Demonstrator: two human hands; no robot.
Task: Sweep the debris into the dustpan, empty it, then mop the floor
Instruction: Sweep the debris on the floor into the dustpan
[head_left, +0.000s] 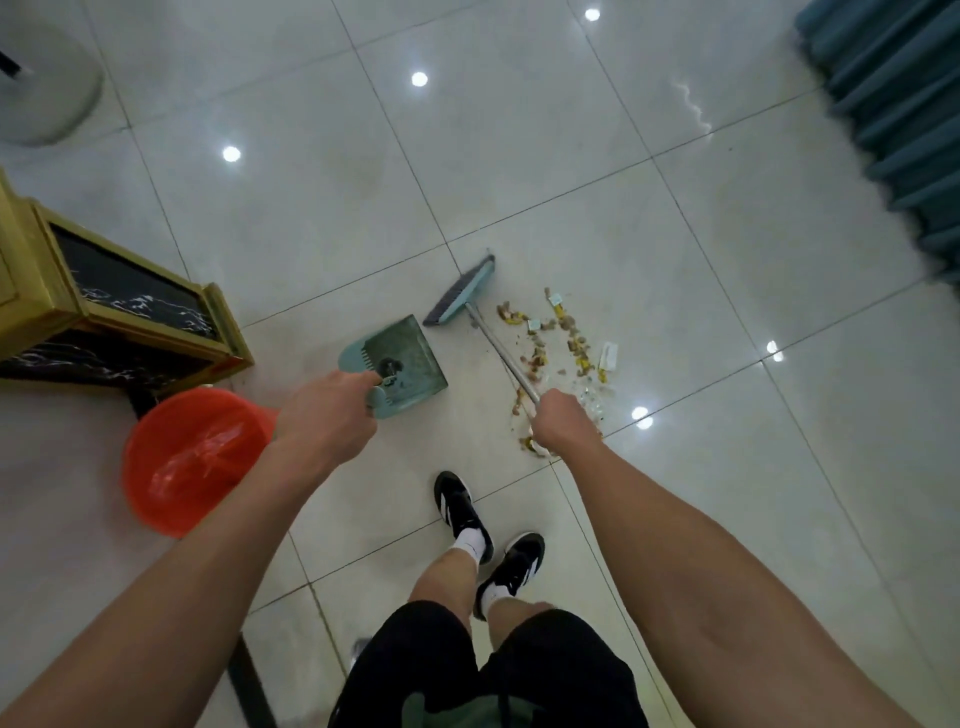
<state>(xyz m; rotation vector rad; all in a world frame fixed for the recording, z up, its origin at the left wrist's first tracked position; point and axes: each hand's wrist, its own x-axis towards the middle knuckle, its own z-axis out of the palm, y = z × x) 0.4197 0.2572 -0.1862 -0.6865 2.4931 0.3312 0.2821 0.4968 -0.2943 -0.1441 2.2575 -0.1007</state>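
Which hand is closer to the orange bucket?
Left. The left hand holds the dustpan just right of the orange bucket; the right hand grips the broom farther right, beyond the dustpan.

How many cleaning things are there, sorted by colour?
Teal: 2, the dustpan in the left hand and the broom in the right hand.
Orange-red: 1, the bin.
Total: 3

Left hand (324, 421) gripping teal dustpan (400, 364), right hand (563, 421) holding broom (462, 293) beside scattered debris (561, 353), orange bin (192, 460) standing left on tiled floor (519, 156)
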